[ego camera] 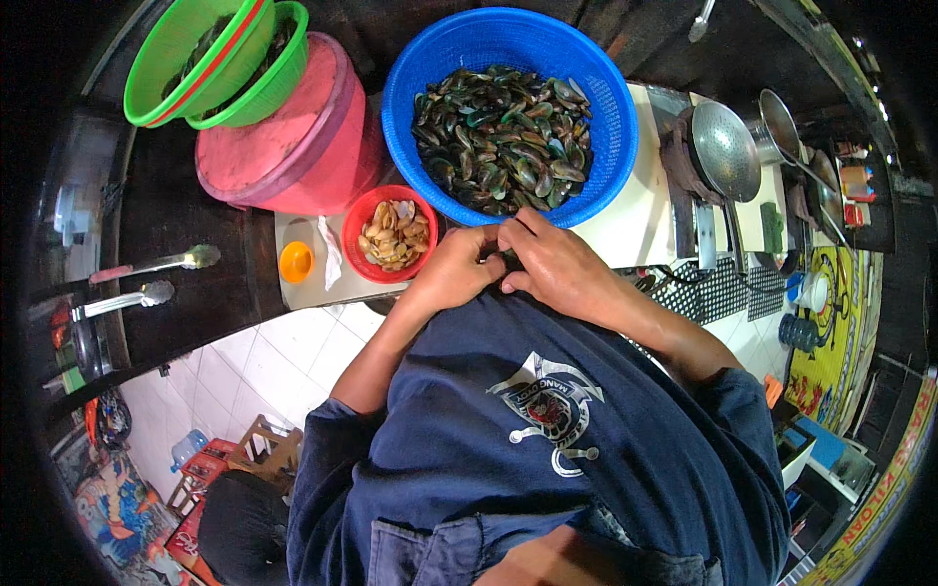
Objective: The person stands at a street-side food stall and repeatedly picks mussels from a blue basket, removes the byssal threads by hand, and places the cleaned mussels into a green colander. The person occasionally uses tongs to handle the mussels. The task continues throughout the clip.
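My left hand (462, 265) and my right hand (553, 267) are close together in front of my shirt, at the near rim of a large blue plastic basket (398, 150). Their fingers are bent and their tips meet. Something small and dark seems to show between them, but the fingers hide most of it and I cannot tell what it is. Many green mussels (506, 139) fill the bottom of the blue basket. Just left of my left hand stands a small red basket (348, 245) with pale brown shellfish (396, 236) in it.
Left of the blue basket is a pink lidded bucket (253, 165), with green baskets (157, 69) on it. An orange cup (296, 262) and crumpled white paper (330, 253) lie nearby. Tongs (157, 264) are farther left. To the right, a perforated metal ladle (725, 150) rests at the stove.
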`<state>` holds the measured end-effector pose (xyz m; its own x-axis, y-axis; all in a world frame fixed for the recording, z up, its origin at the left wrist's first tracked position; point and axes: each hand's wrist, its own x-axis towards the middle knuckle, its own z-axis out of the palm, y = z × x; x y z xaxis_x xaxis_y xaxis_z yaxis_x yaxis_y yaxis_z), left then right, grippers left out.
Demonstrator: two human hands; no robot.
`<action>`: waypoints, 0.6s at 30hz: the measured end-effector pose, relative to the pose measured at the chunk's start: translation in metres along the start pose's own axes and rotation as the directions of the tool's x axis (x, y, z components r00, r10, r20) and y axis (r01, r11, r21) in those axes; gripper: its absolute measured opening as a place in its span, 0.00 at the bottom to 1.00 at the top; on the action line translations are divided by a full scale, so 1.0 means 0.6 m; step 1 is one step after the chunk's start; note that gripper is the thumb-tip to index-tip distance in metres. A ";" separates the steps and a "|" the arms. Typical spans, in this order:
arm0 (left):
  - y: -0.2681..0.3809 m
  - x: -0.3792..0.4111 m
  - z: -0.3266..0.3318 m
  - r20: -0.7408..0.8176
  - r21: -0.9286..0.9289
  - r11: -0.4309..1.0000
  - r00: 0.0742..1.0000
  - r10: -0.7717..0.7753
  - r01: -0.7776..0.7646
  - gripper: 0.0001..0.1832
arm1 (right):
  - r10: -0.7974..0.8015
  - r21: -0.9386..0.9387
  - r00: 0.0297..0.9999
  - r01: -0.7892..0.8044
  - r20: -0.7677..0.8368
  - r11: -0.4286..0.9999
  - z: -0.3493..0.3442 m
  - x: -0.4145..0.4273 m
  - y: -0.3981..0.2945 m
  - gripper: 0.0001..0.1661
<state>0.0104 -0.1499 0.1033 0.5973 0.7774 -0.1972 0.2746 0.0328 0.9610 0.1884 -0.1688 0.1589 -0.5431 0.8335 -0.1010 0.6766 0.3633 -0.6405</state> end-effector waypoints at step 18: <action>0.031 -0.039 -0.012 -0.158 0.074 0.997 0.987 0.020 -0.008 0.10 | -0.011 -0.287 0.994 0.042 0.106 0.957 0.006 0.026 -0.036 0.25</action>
<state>-0.0036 -0.1630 0.1270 0.4764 0.8672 -0.1452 0.3248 -0.0201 0.9456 0.1635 -0.1649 0.1683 -0.6004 0.7806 -0.1737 0.7677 0.5017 -0.3988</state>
